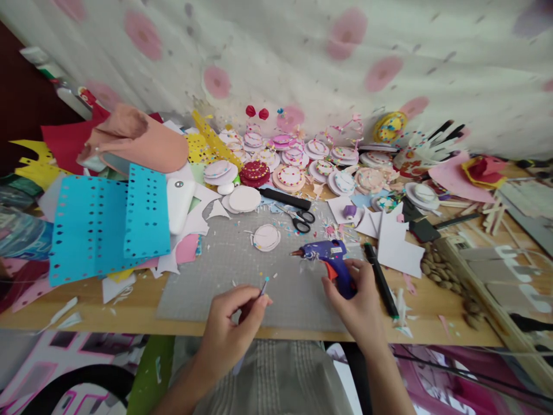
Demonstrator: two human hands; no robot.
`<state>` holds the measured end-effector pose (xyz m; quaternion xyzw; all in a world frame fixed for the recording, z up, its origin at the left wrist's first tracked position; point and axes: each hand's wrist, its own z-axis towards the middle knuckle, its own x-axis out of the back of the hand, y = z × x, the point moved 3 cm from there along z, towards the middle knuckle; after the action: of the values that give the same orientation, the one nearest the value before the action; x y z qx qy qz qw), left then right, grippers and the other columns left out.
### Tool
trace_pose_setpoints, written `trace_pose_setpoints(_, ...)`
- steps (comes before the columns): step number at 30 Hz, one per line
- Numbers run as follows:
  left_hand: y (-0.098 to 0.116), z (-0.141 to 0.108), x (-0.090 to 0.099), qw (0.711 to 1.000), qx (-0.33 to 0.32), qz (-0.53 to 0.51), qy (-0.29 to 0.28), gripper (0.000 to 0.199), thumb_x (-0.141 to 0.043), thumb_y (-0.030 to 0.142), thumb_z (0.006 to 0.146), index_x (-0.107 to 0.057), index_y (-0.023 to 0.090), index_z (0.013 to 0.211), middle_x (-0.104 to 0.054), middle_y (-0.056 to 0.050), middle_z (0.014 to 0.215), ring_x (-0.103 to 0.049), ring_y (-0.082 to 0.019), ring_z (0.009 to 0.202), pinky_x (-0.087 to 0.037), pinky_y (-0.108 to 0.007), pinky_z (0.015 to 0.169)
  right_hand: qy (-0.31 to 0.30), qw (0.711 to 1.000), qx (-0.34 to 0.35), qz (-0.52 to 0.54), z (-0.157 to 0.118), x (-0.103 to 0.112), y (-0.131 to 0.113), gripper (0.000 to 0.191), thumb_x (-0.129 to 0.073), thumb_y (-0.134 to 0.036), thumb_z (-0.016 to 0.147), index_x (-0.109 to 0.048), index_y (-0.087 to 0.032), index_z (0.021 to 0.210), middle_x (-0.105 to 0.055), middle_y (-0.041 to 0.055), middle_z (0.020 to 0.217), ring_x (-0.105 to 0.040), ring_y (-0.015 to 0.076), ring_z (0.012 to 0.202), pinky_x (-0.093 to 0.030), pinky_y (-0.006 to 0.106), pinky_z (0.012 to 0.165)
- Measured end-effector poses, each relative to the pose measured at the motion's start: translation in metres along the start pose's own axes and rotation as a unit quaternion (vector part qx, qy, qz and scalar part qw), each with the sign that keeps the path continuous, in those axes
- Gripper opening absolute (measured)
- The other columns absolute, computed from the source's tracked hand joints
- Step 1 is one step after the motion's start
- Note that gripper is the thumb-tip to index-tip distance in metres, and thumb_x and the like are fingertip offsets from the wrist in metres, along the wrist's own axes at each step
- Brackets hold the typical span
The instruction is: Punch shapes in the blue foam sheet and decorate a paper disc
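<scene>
Pinching a blue-tipped stick (264,286) in my left hand (235,317), right hand (362,302) around the glue gun (323,249) at the right of the grey mat (298,311), I judge this gluing, calling for careful nozzle alignment.

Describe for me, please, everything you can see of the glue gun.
The glue gun has a blue, plastic-looking body, an orange trigger, a pale label and a brownish nozzle. Whitish wisps cling near its front. The right hand holds it by the handle, which slants back toward the person, while the nozzle points to the person's left. It is over the grey mat; whether it rests there or is slightly raised, I cannot tell.
</scene>
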<state>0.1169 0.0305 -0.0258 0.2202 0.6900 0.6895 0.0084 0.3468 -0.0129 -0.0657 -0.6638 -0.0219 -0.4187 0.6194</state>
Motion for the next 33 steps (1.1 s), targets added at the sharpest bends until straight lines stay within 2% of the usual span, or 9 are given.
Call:
trace_pose_setpoints(2,0.003,0.001,0.000,1.000,-0.008,0.001,-0.001,0.027,-0.053,0.026,0.088,-0.071,0.015,0.070,-0.054,0.000,0.056,-0.047,-0.010,0.050,-0.037,-0.020,0.048,-0.008,0.998,0.032,0.053,-0.009,0.000,-0.013,0.037,-0.067,-0.036,0.077,-0.045,-0.022,0.103,-0.059,0.0008,0.083,-0.056,0.0135,0.063,-0.046,0.024,0.056)
trace_pose_setpoints(5,0.004,0.001,-0.001,1.000,-0.019,0.009,0.004,0.025,-0.054,0.024,0.087,-0.072,0.015,0.072,-0.056,0.000,0.057,-0.048,-0.010,0.051,-0.037,-0.019,0.047,-0.001,0.995,0.058,0.078,-0.018,0.000,-0.026,0.032,-0.066,-0.028,0.079,-0.045,-0.023,0.103,-0.055,-0.0014,0.079,-0.051,0.0106,0.058,-0.042,0.021,0.052)
trace_pose_setpoints(11,0.005,0.001,0.000,0.999,-0.036,0.024,0.008,0.027,-0.053,0.023,0.088,-0.072,0.014,0.071,-0.060,-0.001,0.059,-0.048,-0.010,0.051,-0.037,-0.018,0.047,0.059,0.991,0.111,0.055,-0.020,0.005,-0.026,0.032,-0.067,-0.025,0.078,-0.047,-0.022,0.102,-0.051,-0.0012,0.081,-0.047,0.0094,0.058,-0.041,0.020,0.052)
trace_pose_setpoints(16,0.008,0.001,0.001,0.999,-0.042,0.030,0.009,0.026,-0.054,0.022,0.087,-0.072,0.014,0.071,-0.061,-0.002,0.058,-0.050,-0.010,0.052,-0.038,-0.018,0.048,0.061,0.990,0.120,0.048,-0.022,0.004,-0.025,0.032,-0.068,-0.025,0.078,-0.048,-0.022,0.102,-0.052,0.0019,0.089,-0.050,0.0106,0.064,-0.042,0.021,0.054)
trace_pose_setpoints(33,0.006,0.000,0.000,0.998,-0.052,0.035,0.008,0.025,-0.055,0.021,0.087,-0.071,0.015,0.070,-0.065,-0.003,0.061,-0.052,-0.010,0.053,-0.039,-0.019,0.048,0.040,0.989,0.129,0.054,-0.022,0.004,-0.029,0.030,-0.067,-0.022,0.079,-0.046,-0.022,0.100,-0.051,-0.0010,0.083,-0.046,0.0080,0.057,-0.041,0.019,0.051)
